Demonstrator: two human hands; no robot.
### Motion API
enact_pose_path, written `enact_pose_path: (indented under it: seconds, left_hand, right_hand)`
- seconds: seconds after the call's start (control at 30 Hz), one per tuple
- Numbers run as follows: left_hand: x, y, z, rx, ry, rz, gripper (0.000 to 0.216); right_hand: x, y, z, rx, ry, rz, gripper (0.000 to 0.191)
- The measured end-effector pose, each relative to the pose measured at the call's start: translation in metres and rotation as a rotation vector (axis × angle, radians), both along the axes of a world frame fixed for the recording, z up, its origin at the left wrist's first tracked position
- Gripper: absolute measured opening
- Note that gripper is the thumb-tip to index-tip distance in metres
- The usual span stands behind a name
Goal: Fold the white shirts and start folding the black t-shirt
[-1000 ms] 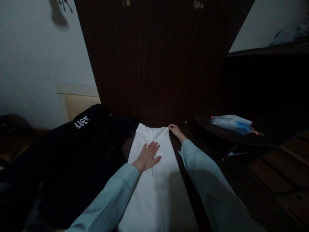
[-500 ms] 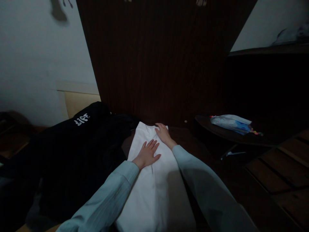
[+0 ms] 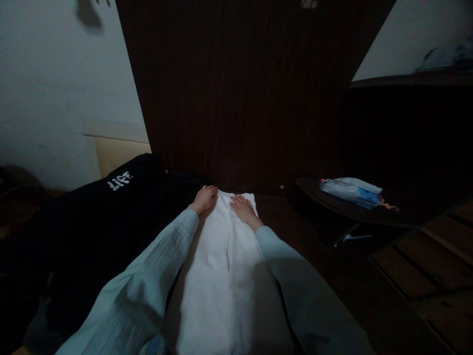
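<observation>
A long white garment lies lengthwise in front of me, with a crease running down its middle. Its narrow far end reaches almost to the dark wooden panel. At the far left corner my left hand has its fingers bent together over the garment's edge; the fingertips are partly hidden. My right hand rests flat on the far right part, fingers stretched out and the palm on the fabric. Both forearms, in pale blue-green sleeves, run along the garment's sides.
Black clothing with white lettering is heaped at the left. Behind stands a tall dark wooden panel. On a rounded dark shelf at the right lies a white and blue plastic packet. Wooden slats show lower right.
My left hand has moved from the middle of the garment outward to its far left corner, and its fingers have bent in. My right hand has slid slightly nearer, still flat.
</observation>
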State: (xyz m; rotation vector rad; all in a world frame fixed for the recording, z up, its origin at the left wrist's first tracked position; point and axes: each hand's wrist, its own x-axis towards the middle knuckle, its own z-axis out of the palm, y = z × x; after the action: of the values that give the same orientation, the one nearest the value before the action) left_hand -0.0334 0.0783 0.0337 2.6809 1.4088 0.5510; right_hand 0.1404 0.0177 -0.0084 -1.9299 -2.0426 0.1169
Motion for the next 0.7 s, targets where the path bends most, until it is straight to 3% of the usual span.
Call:
enact_pose_path:
  seconds: [0.1, 0.27, 0.47, 0.7]
  left_hand:
    - [-0.004, 0.015, 0.001, -0.007, 0.047, 0.012, 0.023]
    - [-0.007, 0.020, -0.008, 0.013, 0.044, 0.101, 0.031]
    - [-0.009, 0.015, -0.027, 0.061, -0.097, 0.178, 0.027]
    - [-0.008, 0.018, -0.026, -0.073, -0.281, 0.287, 0.017]
  right_hand:
    - [0.002, 0.001, 0.001, 0.051, 0.070, -0.011, 0.036]
    - [0.013, 0.014, 0.006, 0.085, 0.197, -0.055, 0.025]
    - [0.024, 0.025, 0.006, 0.106, 0.205, -0.187, 0.026]
    - [0.025, 0.026, 0.001, 0.167, 0.190, -0.244, 0.020]
